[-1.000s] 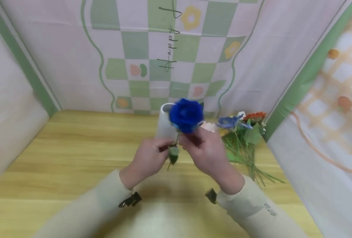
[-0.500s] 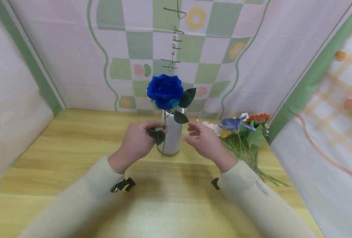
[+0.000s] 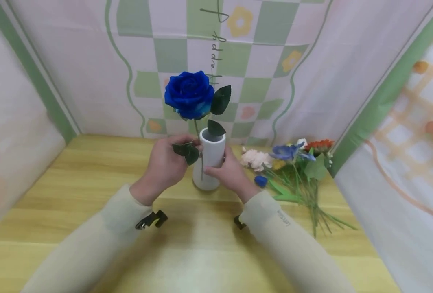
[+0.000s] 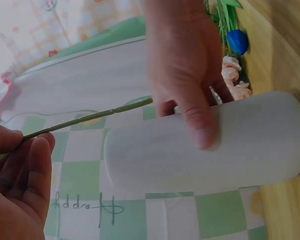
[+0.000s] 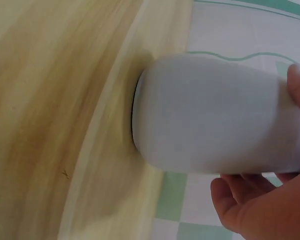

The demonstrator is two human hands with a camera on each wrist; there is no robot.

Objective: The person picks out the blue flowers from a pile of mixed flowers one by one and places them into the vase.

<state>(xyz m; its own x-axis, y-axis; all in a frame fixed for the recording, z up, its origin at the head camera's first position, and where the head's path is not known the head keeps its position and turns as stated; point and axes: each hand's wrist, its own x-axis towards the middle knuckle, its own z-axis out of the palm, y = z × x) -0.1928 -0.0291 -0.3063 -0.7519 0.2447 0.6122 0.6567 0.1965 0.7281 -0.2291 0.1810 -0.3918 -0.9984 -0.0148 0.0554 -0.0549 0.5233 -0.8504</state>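
- near the back of the table, a white vase stands upright, its round mouth facing up.
- the right hand grips the vase from its right side, the thumb across the near wall and the fingers round the far side.
- the left hand pinches the stem of a blue rose between thumb and fingers, just to the left of the vase.
- the rose's bloom is held above the vase's mouth and off to its left, in front of the cloth.
- the stem runs down outside the vase; its lower end is free, and in the head view it passes in front of the vase's wall.
- of the rose's dark green leaves, one pair hangs by the left hand, one sits to the right of the bloom, and one overlaps the vase's mouth in the head view; whether that one touches the rim i cannot tell.
- to the right of the vase lies a bunch of flowers: pink, blue and orange-red blooms, with green stems pointing toward the person.
- a small blue bud lies near the right hand.
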